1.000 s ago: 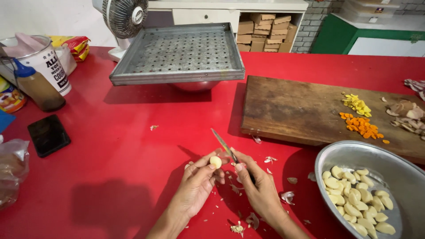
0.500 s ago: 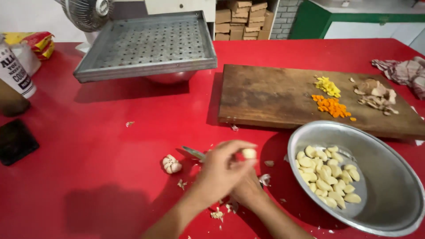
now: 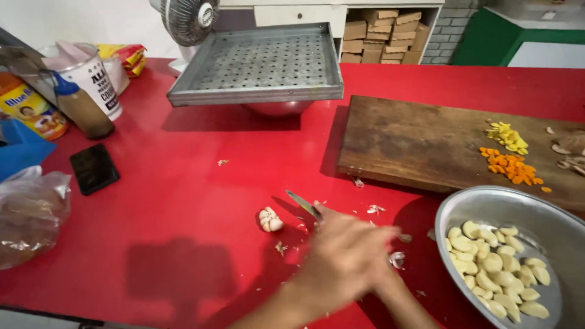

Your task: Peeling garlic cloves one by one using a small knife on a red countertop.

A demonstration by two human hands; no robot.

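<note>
My left hand (image 3: 344, 256) is blurred with motion, low in the middle of the red table (image 3: 183, 201). It lies over my right hand (image 3: 387, 277) and hides most of it, and I cannot tell whether it holds anything. My right hand grips a small knife (image 3: 303, 204) whose blade points up and left from under the left hand. A partial garlic bulb (image 3: 269, 219) lies just left of the blade, apart from both hands. A metal bowl (image 3: 463, 204) of several peeled garlic cloves (image 3: 496, 268) sits at the right. Garlic skins (image 3: 396, 260) are scattered around the hands.
A wooden cutting board (image 3: 414, 143) carries chopped yellow and orange pieces (image 3: 509, 161). A perforated metal tray (image 3: 268, 61) rests on a bowl at the back, with a fan (image 3: 186, 15) behind. At the left are a black phone (image 3: 93, 169), a brown bottle (image 3: 82, 109), tins and a plastic bag (image 3: 30, 213).
The left hand, which held a peeled clove out toward the bowl half a second ago, has swung back over the right hand. The garlic bulb lies where it was.
</note>
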